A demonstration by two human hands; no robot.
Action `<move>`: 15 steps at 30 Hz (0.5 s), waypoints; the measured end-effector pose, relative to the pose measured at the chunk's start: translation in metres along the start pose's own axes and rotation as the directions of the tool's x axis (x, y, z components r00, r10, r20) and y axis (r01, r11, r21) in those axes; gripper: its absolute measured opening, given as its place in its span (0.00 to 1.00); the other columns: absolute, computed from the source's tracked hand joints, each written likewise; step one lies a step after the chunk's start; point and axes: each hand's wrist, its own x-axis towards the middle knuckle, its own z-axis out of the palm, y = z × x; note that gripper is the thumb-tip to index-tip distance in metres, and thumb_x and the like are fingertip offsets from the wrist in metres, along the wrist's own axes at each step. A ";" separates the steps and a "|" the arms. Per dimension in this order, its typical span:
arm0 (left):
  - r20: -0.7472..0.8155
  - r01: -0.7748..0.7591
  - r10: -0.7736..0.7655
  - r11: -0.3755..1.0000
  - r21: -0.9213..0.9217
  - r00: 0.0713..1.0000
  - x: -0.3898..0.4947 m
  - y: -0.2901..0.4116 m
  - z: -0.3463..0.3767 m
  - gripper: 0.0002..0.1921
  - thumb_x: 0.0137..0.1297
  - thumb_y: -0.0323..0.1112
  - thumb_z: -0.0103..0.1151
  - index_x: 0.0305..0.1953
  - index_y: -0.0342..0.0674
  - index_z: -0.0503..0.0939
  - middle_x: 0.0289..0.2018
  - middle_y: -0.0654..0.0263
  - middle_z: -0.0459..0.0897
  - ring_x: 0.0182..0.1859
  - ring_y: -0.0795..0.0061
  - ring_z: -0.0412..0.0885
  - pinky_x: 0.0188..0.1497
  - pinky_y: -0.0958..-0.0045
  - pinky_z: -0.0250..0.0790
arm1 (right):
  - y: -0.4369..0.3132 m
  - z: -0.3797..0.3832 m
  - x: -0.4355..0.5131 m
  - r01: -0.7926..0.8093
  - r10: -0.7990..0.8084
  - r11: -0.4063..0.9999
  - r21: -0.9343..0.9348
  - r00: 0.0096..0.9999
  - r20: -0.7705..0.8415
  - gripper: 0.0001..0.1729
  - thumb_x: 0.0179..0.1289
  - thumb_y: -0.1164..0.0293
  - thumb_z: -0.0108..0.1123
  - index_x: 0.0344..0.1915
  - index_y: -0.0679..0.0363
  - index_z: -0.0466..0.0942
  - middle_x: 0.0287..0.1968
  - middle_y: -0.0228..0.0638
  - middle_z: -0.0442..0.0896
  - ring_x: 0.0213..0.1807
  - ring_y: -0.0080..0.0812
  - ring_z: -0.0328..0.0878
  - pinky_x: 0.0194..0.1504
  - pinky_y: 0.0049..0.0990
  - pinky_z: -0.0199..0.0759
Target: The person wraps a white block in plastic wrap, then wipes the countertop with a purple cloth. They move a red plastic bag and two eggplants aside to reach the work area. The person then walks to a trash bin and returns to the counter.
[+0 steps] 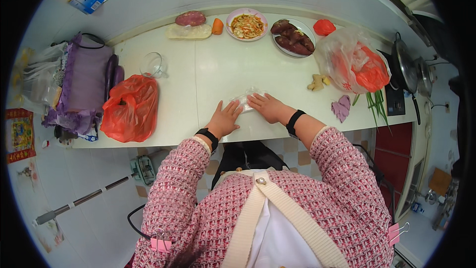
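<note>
A crumpled piece of clear plastic [246,103], perhaps a bag, lies near the front edge of the white countertop [174,100]. My left hand [225,118] rests at its left side, fingertips touching it and fingers spread. On its right side, my right hand [267,107] lies palm down with the fingers over part of the plastic. Neither hand grips it. The palms hide some of the plastic, and I cannot tell whether anything is inside it.
Along the back stand a plate of shredded food [247,26] and a plate of purple sweet potatoes [293,39]. A red plastic bag [130,109] and a glass mug [151,65] sit left. Ginger [317,82], a purple cloth [341,108] and a bulging plastic bag [351,61] lie right.
</note>
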 end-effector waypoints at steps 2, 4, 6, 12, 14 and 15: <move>0.010 0.010 -0.010 1.000 0.007 1.000 0.000 0.002 -0.001 0.42 0.71 0.59 0.55 0.79 0.48 0.53 0.81 0.60 0.48 0.82 0.65 0.47 0.80 0.43 0.38 | 0.001 -0.003 0.000 0.024 -0.023 0.998 0.051 0.999 -0.026 0.45 0.62 0.80 0.52 0.80 0.56 0.52 0.84 0.34 0.46 0.84 0.38 0.43 0.80 0.46 0.44; 0.018 0.009 -0.009 1.000 0.016 1.000 0.001 0.003 -0.004 0.42 0.70 0.58 0.56 0.78 0.47 0.54 0.80 0.58 0.50 0.81 0.64 0.49 0.79 0.42 0.41 | 0.003 -0.007 -0.005 0.034 -0.030 0.996 0.083 0.998 -0.047 0.44 0.62 0.80 0.52 0.79 0.57 0.53 0.83 0.34 0.48 0.84 0.38 0.44 0.80 0.46 0.44; 0.019 0.007 -0.008 1.000 0.027 1.000 0.001 0.002 -0.008 0.43 0.69 0.58 0.57 0.78 0.48 0.54 0.80 0.58 0.51 0.81 0.64 0.50 0.79 0.41 0.41 | 0.005 -0.009 -0.013 0.045 -0.036 0.995 0.090 0.995 -0.094 0.43 0.62 0.80 0.52 0.78 0.57 0.56 0.83 0.35 0.51 0.84 0.38 0.45 0.80 0.46 0.44; -0.029 -0.039 0.040 0.999 0.028 0.999 0.000 0.003 -0.024 0.42 0.67 0.56 0.60 0.78 0.54 0.56 0.76 0.54 0.60 0.76 0.60 0.63 0.78 0.41 0.44 | 0.008 0.003 -0.046 0.037 -0.044 0.998 -0.048 0.988 -0.146 0.32 0.67 0.78 0.51 0.72 0.59 0.66 0.81 0.34 0.57 0.82 0.35 0.51 0.79 0.45 0.47; -0.042 -0.033 0.036 0.998 0.056 0.998 0.004 0.008 -0.027 0.41 0.67 0.56 0.61 0.78 0.56 0.57 0.75 0.49 0.62 0.74 0.57 0.66 0.77 0.41 0.45 | 0.009 0.006 -0.046 0.027 -0.032 0.999 -0.032 0.988 -0.149 0.36 0.66 0.79 0.50 0.75 0.58 0.62 0.81 0.33 0.54 0.83 0.35 0.48 0.80 0.45 0.46; -0.048 -0.021 0.024 0.997 0.078 0.999 0.007 0.014 -0.027 0.41 0.67 0.56 0.61 0.77 0.57 0.58 0.74 0.47 0.63 0.73 0.55 0.67 0.77 0.42 0.46 | 0.009 0.008 -0.045 0.012 -0.015 1.000 -0.023 0.992 -0.126 0.38 0.65 0.79 0.50 0.76 0.57 0.60 0.82 0.33 0.53 0.83 0.35 0.47 0.80 0.45 0.46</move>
